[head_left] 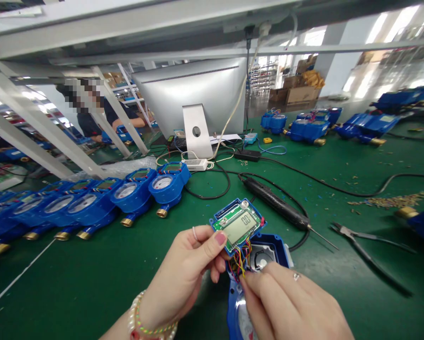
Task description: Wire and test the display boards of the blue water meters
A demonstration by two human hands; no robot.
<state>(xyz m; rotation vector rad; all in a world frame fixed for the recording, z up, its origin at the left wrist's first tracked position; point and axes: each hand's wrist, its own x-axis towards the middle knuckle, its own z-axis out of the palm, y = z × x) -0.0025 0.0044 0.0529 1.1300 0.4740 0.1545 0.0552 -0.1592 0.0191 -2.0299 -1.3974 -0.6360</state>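
The left hand grips a blue-framed LCD circuit board; the right hand pinches its coloured wires over an open blue meter housing. Diagonal pliers lie beyond the right hand, near a black electric screwdriver.

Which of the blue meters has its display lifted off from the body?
The meter at the right hand: the left hand holds its display up, coloured wires joining them. The meters lined up at left have theirs seated.

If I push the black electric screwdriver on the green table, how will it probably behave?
The screwdriver looks stiff, with a straight thin bit. Its rounded body may roll a little, but the black cable at its rear end would probably drag and hold it back.
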